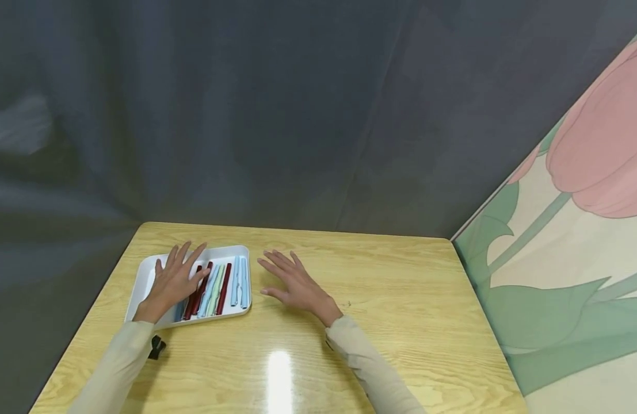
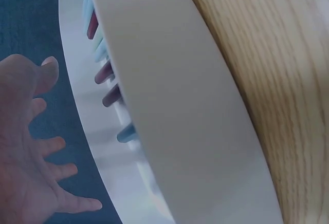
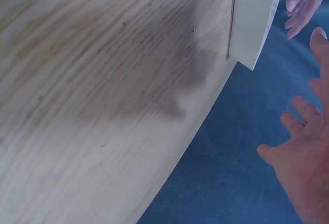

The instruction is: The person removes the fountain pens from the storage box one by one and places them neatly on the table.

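Observation:
A white tray (image 1: 144, 280) lies on the left part of the wooden table. In it several slim pens rest side by side: dark red pens (image 1: 224, 289), light blue pens (image 1: 244, 282), a pale green pen (image 1: 215, 290) and a darker blue one partly hidden. My left hand (image 1: 172, 283) hovers over the tray's left part with fingers spread, holding nothing. Off the tray's right side, my right hand (image 1: 298, 286) is held above the table, fingers extended and holding nothing. The left wrist view shows the tray's outer wall (image 2: 169, 80) close up, with pen ends behind it.
A small black object (image 1: 156, 347) shows beside the left wrist. The wooden table (image 1: 391, 322) stretches to the right, bordered by a dark curtain (image 1: 297, 115) behind and a tulip-patterned cloth (image 1: 582, 241) at the right. A bright glare lies near the front.

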`<action>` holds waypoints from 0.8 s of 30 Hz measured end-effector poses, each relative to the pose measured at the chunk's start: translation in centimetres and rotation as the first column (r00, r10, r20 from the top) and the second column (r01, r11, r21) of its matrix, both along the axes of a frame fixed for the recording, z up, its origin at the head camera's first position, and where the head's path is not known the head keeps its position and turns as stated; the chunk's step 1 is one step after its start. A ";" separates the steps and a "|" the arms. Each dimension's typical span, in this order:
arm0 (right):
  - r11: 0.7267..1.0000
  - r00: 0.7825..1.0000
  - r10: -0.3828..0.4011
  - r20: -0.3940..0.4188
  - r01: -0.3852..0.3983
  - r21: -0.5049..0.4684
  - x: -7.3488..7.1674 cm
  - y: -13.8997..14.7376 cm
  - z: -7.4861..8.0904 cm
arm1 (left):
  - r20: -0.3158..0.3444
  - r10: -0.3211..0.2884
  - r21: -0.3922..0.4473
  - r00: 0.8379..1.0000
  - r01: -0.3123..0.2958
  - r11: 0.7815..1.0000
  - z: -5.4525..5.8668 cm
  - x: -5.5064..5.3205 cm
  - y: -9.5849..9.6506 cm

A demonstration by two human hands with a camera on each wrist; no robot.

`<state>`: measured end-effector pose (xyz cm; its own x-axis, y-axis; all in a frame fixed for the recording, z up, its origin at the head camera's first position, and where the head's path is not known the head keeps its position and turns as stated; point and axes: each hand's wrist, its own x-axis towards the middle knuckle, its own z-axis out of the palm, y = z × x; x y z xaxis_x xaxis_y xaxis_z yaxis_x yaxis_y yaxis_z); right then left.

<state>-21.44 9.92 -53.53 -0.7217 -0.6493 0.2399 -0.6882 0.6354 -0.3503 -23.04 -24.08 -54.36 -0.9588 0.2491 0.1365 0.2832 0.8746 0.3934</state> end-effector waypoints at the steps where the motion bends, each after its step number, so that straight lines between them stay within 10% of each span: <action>1: 1.000 1.000 0.002 0.007 -0.002 0.001 0.0 -0.1 0.0 | 0.002 0.003 0.000 1.000 -0.003 1.000 -0.1 0.1 -0.1; 24: 0.996 1.000 -0.007 -0.001 0.007 0.090 0.4 -1.2 -0.6 | -0.003 0.135 -0.021 0.991 -0.135 0.991 -0.7 1.1 -3.0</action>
<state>-21.02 8.77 -54.15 -0.7259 -0.6635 0.1812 -0.6840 0.6689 -0.2909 -21.91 -27.12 -55.10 -0.9836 0.1205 0.1344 0.1629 0.9130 0.3740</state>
